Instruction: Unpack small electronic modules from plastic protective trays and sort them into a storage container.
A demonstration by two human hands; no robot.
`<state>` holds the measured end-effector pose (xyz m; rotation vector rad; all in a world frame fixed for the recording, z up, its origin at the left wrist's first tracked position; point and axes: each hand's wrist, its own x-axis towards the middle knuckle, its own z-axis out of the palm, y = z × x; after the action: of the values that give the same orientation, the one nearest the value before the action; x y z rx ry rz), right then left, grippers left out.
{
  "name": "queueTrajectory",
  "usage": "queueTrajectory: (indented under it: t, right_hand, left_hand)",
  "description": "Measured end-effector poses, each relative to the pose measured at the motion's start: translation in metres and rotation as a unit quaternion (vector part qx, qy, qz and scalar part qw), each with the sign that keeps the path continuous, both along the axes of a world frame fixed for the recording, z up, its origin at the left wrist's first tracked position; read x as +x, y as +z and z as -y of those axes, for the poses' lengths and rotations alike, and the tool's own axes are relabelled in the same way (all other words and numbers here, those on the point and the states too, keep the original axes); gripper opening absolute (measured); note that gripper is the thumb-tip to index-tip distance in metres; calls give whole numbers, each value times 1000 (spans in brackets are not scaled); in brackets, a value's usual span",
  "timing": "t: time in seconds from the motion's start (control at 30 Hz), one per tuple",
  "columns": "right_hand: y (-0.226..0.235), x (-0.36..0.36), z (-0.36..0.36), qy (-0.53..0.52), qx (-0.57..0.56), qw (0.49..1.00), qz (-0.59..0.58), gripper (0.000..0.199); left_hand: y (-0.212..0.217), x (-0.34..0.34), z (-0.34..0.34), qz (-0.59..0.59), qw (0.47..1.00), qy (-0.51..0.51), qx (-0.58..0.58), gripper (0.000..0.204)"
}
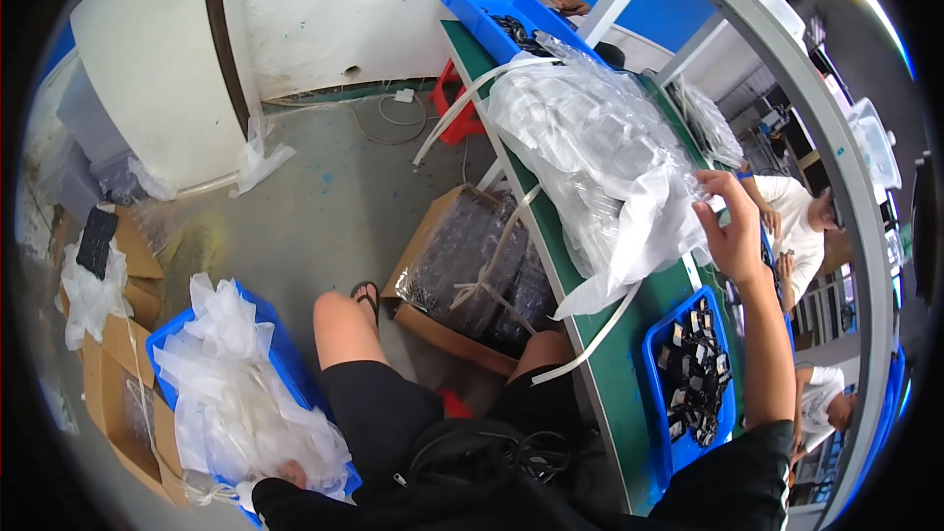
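Item 1, L side: your left hand (292,475) sat low in the floor bin of white bags (236,403), mostly buried; grip could not be told.
Item 2, ctr: heap of clear plastic bags (590,157) lay on the green table (615,374).
Item 3, R side: your right hand (730,226), arm outstretched, fingers pinched on the heap's edge. Step, prob.: pulling one bag free; next needs a clean single-bag peel.
Item 4: blue tray of small dark parts (693,374) near your elbow.

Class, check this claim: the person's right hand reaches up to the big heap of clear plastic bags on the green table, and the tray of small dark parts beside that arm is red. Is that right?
Not quite. The head view shows the right hand at the heap of clear plastic bags on the green table, but the tray of small dark parts beside that arm is blue, not red.
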<state>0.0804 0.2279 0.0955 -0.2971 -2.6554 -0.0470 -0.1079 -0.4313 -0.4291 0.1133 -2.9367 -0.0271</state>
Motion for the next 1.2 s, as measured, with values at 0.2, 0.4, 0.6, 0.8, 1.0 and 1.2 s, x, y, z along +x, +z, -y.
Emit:
queueTrajectory:
  t: [0.2,0.4,0.6,0.8,1.0,1.2]
  right_hand:
    - [-4,4,5,11,120,992,22,25]
    - [-17,0,1,-68,141,987,-31,26]
    - [-18,-2,-4,-137,98,980,-108,25]
    - [-15,-1,-1,-144,56,978,-143,33]
    - [-17,-6,0,-136,67,979,-136,24]
    - [-6,-5,-8,-155,89,973,-144,22]
  left_hand:
    - [20,-32,-36,98,987,-115,49,40]
    - [86,-61,-57,182,960,-203,58,36]
    - [177,-73,-121,259,920,-288,64,32]
    - [373,-38,-354,-40,678,-628,380,28]
    - [431,-3,-557,-37,542,-729,418,33]
    - [413,-10,-585,-21,602,-768,218,37]
